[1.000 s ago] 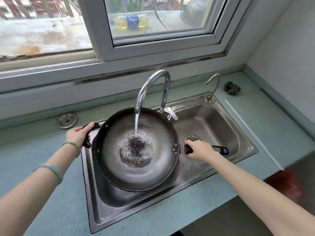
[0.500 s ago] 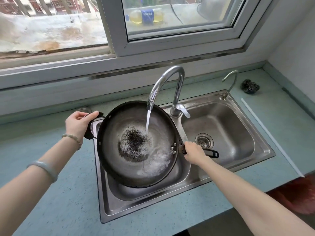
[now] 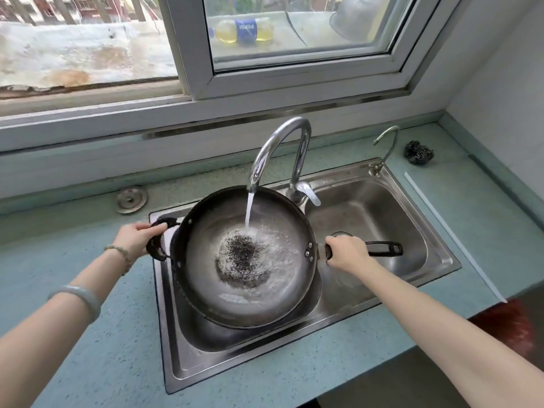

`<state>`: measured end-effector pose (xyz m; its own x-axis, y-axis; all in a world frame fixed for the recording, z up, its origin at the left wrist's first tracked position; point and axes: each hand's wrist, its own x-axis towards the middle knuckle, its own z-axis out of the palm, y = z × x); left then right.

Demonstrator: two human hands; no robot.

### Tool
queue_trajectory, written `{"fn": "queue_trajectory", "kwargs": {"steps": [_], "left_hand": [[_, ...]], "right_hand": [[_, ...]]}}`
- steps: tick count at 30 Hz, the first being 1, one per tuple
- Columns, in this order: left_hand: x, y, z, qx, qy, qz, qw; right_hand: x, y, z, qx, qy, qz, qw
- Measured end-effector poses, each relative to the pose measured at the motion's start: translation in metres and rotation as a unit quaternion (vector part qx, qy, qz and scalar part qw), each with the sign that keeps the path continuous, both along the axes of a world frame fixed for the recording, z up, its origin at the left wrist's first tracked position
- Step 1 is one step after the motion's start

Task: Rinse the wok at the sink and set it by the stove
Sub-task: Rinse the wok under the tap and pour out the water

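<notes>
- Gripping the wok's long black handle (image 3: 382,249), right hand (image 3: 348,254) has its fingers (image 3: 334,245) clenched round the end nearest the rivets; far end w/ hanging slot sticks out past the hand over the right basin.
- Left hand (image 3: 136,237): fingers (image 3: 153,228) curled over the small black loop handle (image 3: 157,245) on the opposite rim, closed on it. Beaded bracelet (image 3: 119,254) at the wrist, pale bangle (image 3: 78,297) further up the forearm.
- Wok (image 3: 247,257) held between both hands over the left basin of the steel double sink (image 3: 294,357), roughly level, not resting on the basin floor as far as can be told.
- Tap (image 3: 279,154) arches over the wok's back rim; water stream (image 3: 249,213) drops into the wok slightly back of centre.
- Inside the wok: dark scouring pad (image 3: 238,251) at the bottom, froth and shallow water spread round it, mostly to the right.
- Right basin: drain partly hidden behind right hand.
- Small second tap (image 3: 385,148) at the sink's back right corner; dark wire scourer (image 3: 418,153) on the blue-green worktop (image 3: 88,363) just right of it.
- Round metal cap (image 3: 131,199) set in the worktop back left of the sink.
- White strip (image 3: 453,237) lies along the worktop right of the sink.
- Window (image 3: 188,54) behind; bottle w/ blue label (image 3: 244,30) lying outside on the ledge.
</notes>
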<state>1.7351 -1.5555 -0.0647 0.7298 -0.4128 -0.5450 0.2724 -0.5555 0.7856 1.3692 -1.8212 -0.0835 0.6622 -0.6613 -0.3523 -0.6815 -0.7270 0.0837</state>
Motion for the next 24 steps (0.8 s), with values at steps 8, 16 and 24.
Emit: {"fn": "queue_trajectory", "kwargs": {"steps": [8,16,24], "left_hand": [[-0.003,0.011,-0.018,0.084,-0.085,-0.211,0.970],[-0.012,0.019,-0.028,0.108,-0.301,-0.244,0.916],[-0.017,0.016,-0.044,0.034,-0.342,-0.084,0.935]], "right_hand": [[-0.014,-0.011,0.019,0.039,0.051,-0.021,0.998],[-0.029,0.012,0.010,0.256,0.009,-0.136,0.957],[-0.023,0.029,0.004,0.182,-0.037,-0.169,0.968]]}}
